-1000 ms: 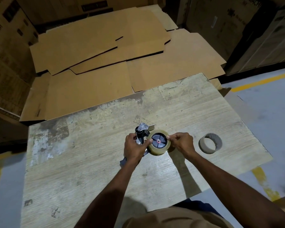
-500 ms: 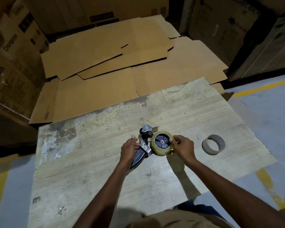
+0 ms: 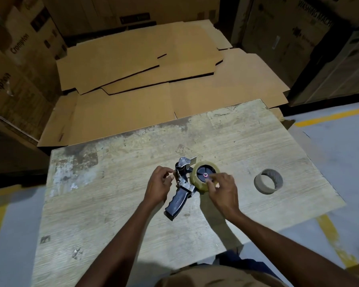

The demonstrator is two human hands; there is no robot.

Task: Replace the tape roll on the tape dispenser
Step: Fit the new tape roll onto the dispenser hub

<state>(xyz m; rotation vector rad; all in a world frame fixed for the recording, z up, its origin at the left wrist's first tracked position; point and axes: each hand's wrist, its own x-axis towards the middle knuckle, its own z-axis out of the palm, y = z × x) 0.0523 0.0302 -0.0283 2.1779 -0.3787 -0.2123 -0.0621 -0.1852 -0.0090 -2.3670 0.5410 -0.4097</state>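
Leaning over the worn wooden table (image 3: 112, 214), I have the tape dispenser (image 3: 177, 201) lying flat on its side in front of me, near the middle of the tabletop, its dark pistol handle pointing back toward my left and its metal front end pointing away. The tape roll (image 3: 198, 185), a full tan one, sits on the dispenser's black hub (image 3: 203, 171), on the right side of the frame. My right hand (image 3: 223, 189) lies over the near right edge of that roll, fingers bent and grasping it, one fingertip (image 3: 210, 181) just beside the small pink centre (image 3: 205, 175) of the hub. My left hand (image 3: 159, 184) is at the left of the metal frame with its fingers curled and thumb close to forefinger; I cannot tell whether they pinch the frame or only touch it. The empty cardboard core (image 3: 265, 188) stands on the table to my right, apart from the dispenser. Beyond the far edge lie flattened cardboard sheets (image 3: 133, 65), overlapping. Printed cartons (image 3: 15, 65) are stacked at the left, a large carton (image 3: 288, 38) stands at the right, and a yellow line (image 3: 332, 116) runs across the grey floor
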